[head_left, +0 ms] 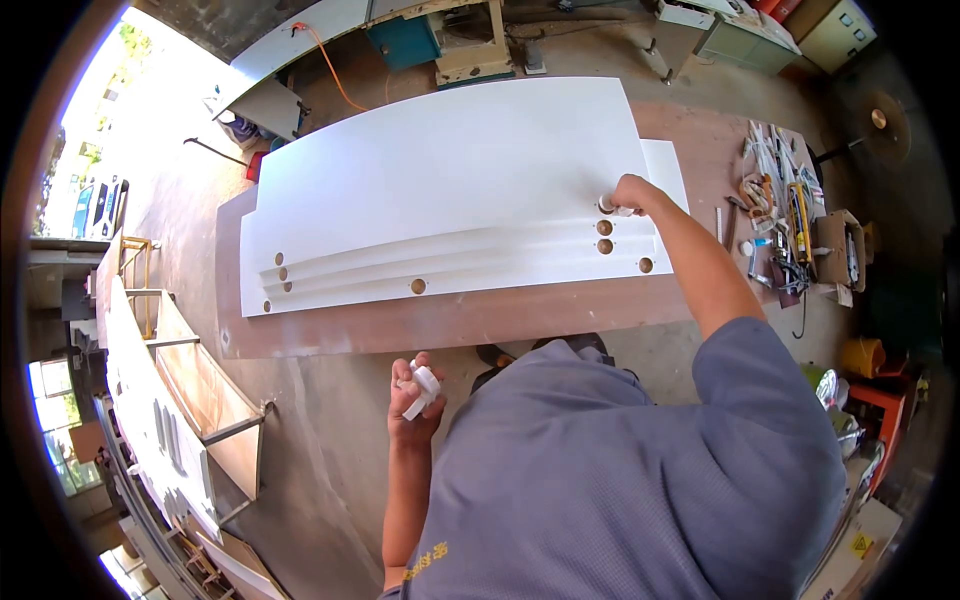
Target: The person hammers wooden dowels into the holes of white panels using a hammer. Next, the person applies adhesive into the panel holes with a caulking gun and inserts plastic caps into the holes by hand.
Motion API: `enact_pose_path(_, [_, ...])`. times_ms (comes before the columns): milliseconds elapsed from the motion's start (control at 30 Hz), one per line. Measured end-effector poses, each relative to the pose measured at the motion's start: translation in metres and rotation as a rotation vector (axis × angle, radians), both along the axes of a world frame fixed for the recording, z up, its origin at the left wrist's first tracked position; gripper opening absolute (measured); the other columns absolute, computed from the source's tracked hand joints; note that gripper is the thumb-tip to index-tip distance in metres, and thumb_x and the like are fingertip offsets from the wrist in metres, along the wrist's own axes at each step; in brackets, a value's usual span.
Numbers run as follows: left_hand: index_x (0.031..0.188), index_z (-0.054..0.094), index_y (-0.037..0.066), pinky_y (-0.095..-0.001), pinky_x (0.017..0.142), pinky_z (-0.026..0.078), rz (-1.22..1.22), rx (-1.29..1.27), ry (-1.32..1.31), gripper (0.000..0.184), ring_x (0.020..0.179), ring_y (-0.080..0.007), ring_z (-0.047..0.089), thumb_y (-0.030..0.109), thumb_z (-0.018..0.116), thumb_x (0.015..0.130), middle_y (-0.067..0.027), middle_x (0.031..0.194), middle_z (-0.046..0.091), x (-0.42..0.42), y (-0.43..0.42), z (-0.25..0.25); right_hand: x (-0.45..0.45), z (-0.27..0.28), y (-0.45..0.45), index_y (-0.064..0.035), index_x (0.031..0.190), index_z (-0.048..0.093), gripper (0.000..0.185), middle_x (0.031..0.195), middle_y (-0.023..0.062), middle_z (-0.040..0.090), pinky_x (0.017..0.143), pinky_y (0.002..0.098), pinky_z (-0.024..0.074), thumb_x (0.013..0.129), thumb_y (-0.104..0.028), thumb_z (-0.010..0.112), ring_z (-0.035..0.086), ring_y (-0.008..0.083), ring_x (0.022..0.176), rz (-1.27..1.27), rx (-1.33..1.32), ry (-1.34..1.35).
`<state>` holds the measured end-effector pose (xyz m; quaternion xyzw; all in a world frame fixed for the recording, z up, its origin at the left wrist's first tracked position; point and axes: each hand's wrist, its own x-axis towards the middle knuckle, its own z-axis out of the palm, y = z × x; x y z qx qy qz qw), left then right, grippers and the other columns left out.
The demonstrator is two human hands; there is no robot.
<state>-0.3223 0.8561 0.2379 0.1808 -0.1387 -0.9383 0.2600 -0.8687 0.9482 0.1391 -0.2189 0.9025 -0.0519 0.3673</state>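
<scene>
A large white panel (450, 180) lies on the brownish work table (480, 325), with several round holes along its near part. My right hand (635, 193) is at the panel's right side, its fingers closed on a small white piece (607, 203) at the uppermost right hole. Two more holes sit just below it. My left hand (412, 395) is held in front of the table's near edge, fingers curled round white ring-like pieces (425, 386). How many pieces it holds I cannot tell.
Assorted tools (775, 190) are heaped at the table's right end, beside a cardboard box (840, 250). A metal frame with panels (190, 390) stands on the floor at the left. Benches and a teal cabinet (403, 43) are beyond the table.
</scene>
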Motion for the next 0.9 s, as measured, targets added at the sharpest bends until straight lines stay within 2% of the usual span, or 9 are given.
enact_pose_path(167, [0.102,0.047,0.015,-0.0220,0.047,0.047,-0.016,-0.011,0.042,0.025,0.107,-0.0237,0.058,0.002,0.063,0.088,-0.0067,0.124,0.048,-0.001,-0.021,-0.001,0.021,0.029,-0.002,0.0065,0.084,0.070,0.021,0.073,0.0197,0.068,0.046,0.0402,0.0501,0.074,-0.012,0.068,0.065,0.0282,0.057,0.046,0.030,0.014])
enact_pose_path(400, [0.103,0.049,0.015,-0.0215,0.047,0.046,-0.037,0.005,0.051,0.023,0.107,-0.0235,0.057,0.003,0.063,0.089,-0.0063,0.121,0.046,-0.020,-0.019,-0.006,0.009,0.004,-0.007,0.0071,0.082,0.069,0.019,0.071,0.0191,0.068,0.044,0.0375,0.0468,0.075,-0.010,0.065,0.065,0.0258,0.055,-0.036,0.075,-0.066])
enact_pose_path(467, [0.102,0.049,0.015,-0.0215,0.047,0.046,-0.054,0.021,0.062,0.023,0.108,-0.0234,0.057,0.003,0.063,0.089,-0.0063,0.121,0.046,-0.026,-0.016,-0.007,0.004,-0.008,-0.001,0.0032,0.087,0.071,0.029,0.084,0.0166,0.072,0.057,0.0361,0.0527,0.076,-0.024,0.068,0.069,0.0240,0.064,-0.132,0.099,-0.152])
enact_pose_path(500, [0.102,0.049,0.016,-0.0200,0.047,0.046,-0.070,0.008,0.018,0.024,0.105,-0.0206,0.054,0.004,0.065,0.088,-0.0051,0.120,0.045,-0.030,-0.015,-0.005,0.007,0.002,0.004,0.0032,0.087,0.071,0.029,0.084,0.0166,0.072,0.057,0.0361,0.0527,0.076,-0.024,0.068,0.069,0.0240,0.064,-0.138,0.102,-0.152])
enact_pose_path(600, [0.101,0.049,0.018,-0.0185,0.048,0.045,-0.099,-0.023,-0.018,0.025,0.101,-0.0180,0.050,0.005,0.066,0.088,-0.0040,0.118,0.044,-0.033,-0.015,-0.003,0.037,0.031,0.021,0.0007,0.100,0.069,0.028,0.085,0.0152,0.072,0.065,0.0409,0.0545,0.080,-0.017,0.063,0.071,0.0275,0.072,0.080,0.069,0.055])
enact_pose_path(667, [0.101,0.049,0.018,-0.0185,0.048,0.045,-0.099,-0.038,-0.008,0.025,0.101,-0.0183,0.051,0.005,0.066,0.087,-0.0041,0.118,0.044,-0.032,-0.015,-0.005,0.055,0.020,0.044,-0.0090,0.123,0.061,0.042,0.090,0.0142,0.072,0.072,0.0434,0.0549,0.082,-0.013,0.057,0.071,0.0303,0.082,0.353,-0.152,0.367])
enact_pose_path(700, [0.101,0.050,0.017,-0.0198,0.047,0.045,-0.078,-0.021,0.006,0.024,0.105,-0.0210,0.054,0.004,0.065,0.088,-0.0051,0.119,0.045,-0.031,-0.016,-0.008,0.066,0.023,0.049,-0.0090,0.123,0.061,0.042,0.090,0.0142,0.072,0.072,0.0434,0.0549,0.082,-0.013,0.057,0.071,0.0303,0.082,0.357,-0.151,0.366])
enact_pose_path(767, [0.101,0.050,0.015,-0.0211,0.047,0.044,-0.062,-0.002,0.023,0.023,0.109,-0.0237,0.058,0.002,0.063,0.088,-0.0062,0.120,0.045,-0.030,-0.017,-0.011,0.079,0.032,0.053,-0.0274,0.145,0.046,0.064,0.091,0.0172,0.070,0.076,0.0471,0.0555,0.082,-0.016,0.056,0.069,0.0350,0.083,0.357,-0.037,0.215])
enact_pose_path(900, [0.101,0.050,0.015,-0.0213,0.047,0.045,-0.075,0.008,0.025,0.023,0.107,-0.0227,0.056,0.002,0.064,0.088,-0.0061,0.120,0.045,-0.028,-0.018,-0.010,0.082,0.022,0.057,-0.0324,0.149,0.041,0.072,0.092,0.0177,0.070,0.076,0.0466,0.0551,0.081,-0.014,0.055,0.068,0.0347,0.083,0.247,-0.028,0.116])
